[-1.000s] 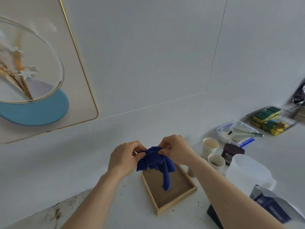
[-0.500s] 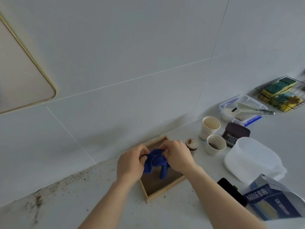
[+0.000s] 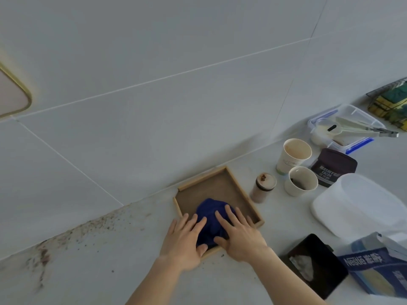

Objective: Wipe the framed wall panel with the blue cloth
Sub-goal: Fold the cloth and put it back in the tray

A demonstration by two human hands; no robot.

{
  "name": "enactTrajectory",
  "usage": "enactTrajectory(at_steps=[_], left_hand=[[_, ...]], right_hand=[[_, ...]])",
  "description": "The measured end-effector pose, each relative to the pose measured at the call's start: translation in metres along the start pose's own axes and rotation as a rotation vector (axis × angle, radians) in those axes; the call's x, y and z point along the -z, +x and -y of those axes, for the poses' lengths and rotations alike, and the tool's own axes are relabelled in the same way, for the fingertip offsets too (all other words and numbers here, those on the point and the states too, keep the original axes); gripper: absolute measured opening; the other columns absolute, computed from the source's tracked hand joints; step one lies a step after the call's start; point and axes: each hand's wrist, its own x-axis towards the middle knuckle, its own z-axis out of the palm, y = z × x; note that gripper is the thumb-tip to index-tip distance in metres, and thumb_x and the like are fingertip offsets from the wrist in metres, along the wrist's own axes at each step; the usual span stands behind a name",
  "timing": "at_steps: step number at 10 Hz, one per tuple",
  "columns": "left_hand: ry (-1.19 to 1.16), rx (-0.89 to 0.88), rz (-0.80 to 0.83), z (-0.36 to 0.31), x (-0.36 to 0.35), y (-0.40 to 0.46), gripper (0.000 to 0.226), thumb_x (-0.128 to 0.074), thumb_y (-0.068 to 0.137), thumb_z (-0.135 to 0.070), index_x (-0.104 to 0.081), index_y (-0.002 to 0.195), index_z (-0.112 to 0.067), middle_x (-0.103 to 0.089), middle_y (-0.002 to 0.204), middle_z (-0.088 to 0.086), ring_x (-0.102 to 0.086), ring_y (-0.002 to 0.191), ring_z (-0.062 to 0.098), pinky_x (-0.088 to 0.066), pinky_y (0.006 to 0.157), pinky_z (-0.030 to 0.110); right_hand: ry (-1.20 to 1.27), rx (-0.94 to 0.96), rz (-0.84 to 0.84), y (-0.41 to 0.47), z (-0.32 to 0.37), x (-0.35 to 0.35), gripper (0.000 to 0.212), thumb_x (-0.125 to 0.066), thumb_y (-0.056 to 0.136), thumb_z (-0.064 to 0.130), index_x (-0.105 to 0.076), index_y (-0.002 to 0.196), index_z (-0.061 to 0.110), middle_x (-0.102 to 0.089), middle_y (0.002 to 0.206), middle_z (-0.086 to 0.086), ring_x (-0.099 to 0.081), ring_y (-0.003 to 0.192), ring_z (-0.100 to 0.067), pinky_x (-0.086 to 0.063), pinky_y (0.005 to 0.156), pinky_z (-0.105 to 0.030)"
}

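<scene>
The blue cloth lies bunched in a shallow wooden tray on the white counter against the wall. My left hand and my right hand both lie flat on top of the cloth, fingers spread, thumbs at its near edge. Only a rounded gold-edged corner of the framed wall panel shows, at the far left edge of the view, well above and left of my hands.
Right of the tray stand a small jar, two paper cups, a cocoa tub, a white plastic container, a Nestle bag and a black box. Brown powder stains the counter at left.
My hands have lowered the cloth from the air into the tray and flattened out on it. The view has tilted down, leaving only the panel's corner visible.
</scene>
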Motion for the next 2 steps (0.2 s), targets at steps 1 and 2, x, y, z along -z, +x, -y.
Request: enactTrajectory(at_steps=[1,2], left_hand=[[0.019,0.001,-0.021,0.005,0.005,-0.003,0.076,-0.04,0.104,-0.057,-0.001,0.166,-0.037,0.004,0.177,-0.005,0.011,0.163,0.021,0.007,0.131,0.046],[0.002,0.018,-0.033,0.01,0.017,-0.01,0.079,-0.038,0.103,-0.063,0.004,0.166,-0.038,0.008,0.177,-0.004,0.012,0.163,0.021,0.009,0.131,0.048]], right_hand=[[0.009,-0.022,-0.026,0.002,0.004,0.0,0.083,-0.029,0.098,0.078,0.005,0.165,0.042,0.018,0.176,0.002,0.021,0.162,-0.027,0.004,0.132,-0.053],[0.019,-0.029,-0.075,0.0,0.009,0.006,0.09,-0.026,0.091,0.087,0.003,0.164,0.045,0.019,0.176,0.001,0.019,0.162,-0.027,0.004,0.131,-0.053]])
